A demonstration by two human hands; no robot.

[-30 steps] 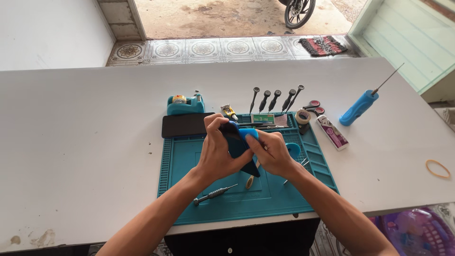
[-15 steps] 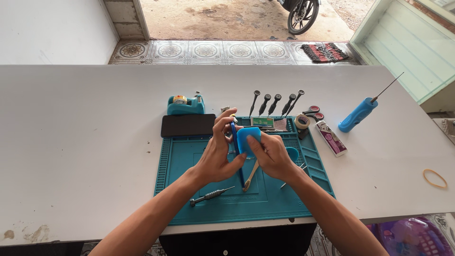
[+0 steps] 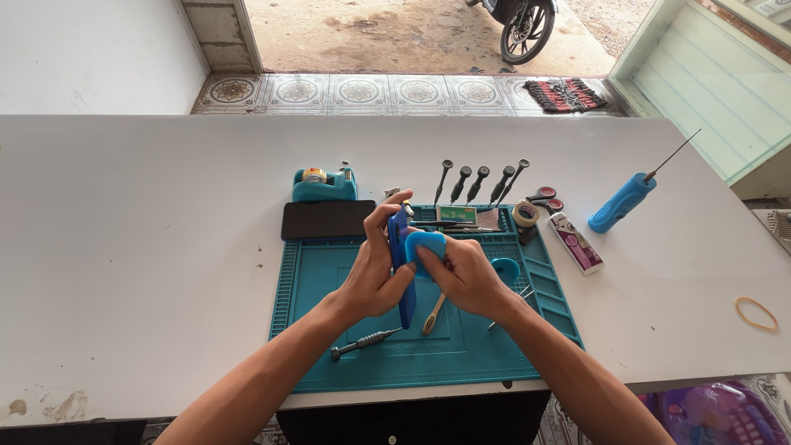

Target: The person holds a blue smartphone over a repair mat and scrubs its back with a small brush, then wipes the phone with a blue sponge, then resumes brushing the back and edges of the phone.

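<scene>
My left hand (image 3: 372, 272) grips a blue phone (image 3: 401, 272) held on its edge above the teal work mat (image 3: 329, 272). Pressed against the phone's side is a blue triangular pry pick (image 3: 426, 247), which my right hand (image 3: 468, 276) holds. Below the hands, a grey screwdriver (image 3: 365, 340) and a small brush with a wooden handle (image 3: 432, 314) lie on the mat. Part of the phone is hidden by my fingers.
A black phone (image 3: 327, 220) and a teal tape dispenser (image 3: 325, 185) sit at the mat's back left. Several black screwdrivers (image 3: 478, 181), a tape roll (image 3: 525, 214), scissors (image 3: 544, 198), a glue tube (image 3: 575, 241), a blue pointed tool (image 3: 628, 198) and a rubber band (image 3: 755, 313) lie to the right.
The phone has turned from lying flatter in my hands to standing on its edge. The blue pick has moved up along its side.
</scene>
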